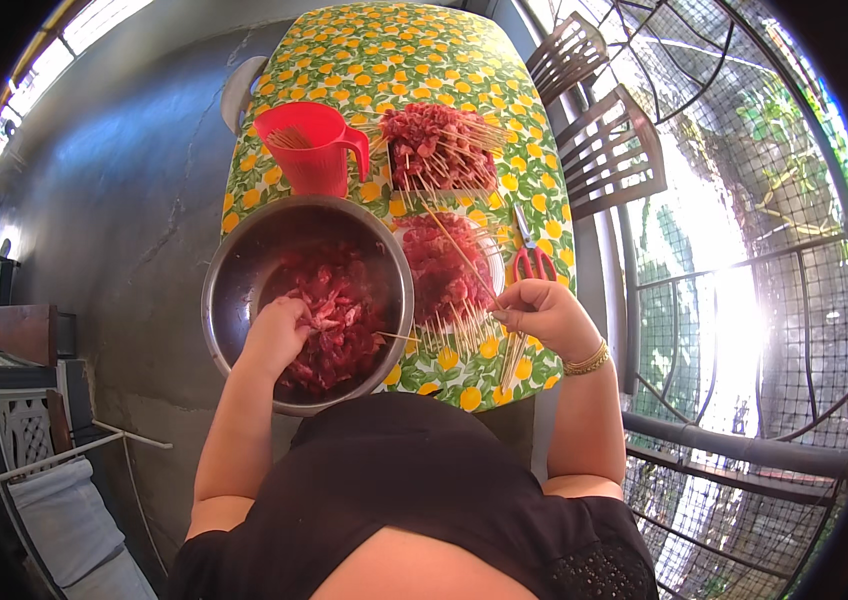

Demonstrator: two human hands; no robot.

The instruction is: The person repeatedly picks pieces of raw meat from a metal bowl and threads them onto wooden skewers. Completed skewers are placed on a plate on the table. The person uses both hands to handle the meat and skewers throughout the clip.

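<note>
My left hand [281, 330] pinches a piece of raw meat [325, 319] inside a large steel bowl [220, 281] that holds more cut raw meat. One wooden skewer [398, 337] sticks out over the bowl's right rim. In my right hand [544, 311] a long bamboo skewer [458, 251] is held by one end, pointing up and left above a white plate [497, 262] heaped with skewered meat [443, 262]. Several bare skewers [514, 360] lie below my right hand. Behind the plate, a tray [443, 193] is piled with more meat skewers [439, 146].
A red plastic jug [315, 161] with skewers stands behind the bowl. Red-handled scissors [529, 247] lie right of the plate. A lemon-patterned tablecloth [409, 45] covers the table. Slatted wooden chairs [615, 154] stand along its right side, and a pale chair [240, 94] at its left.
</note>
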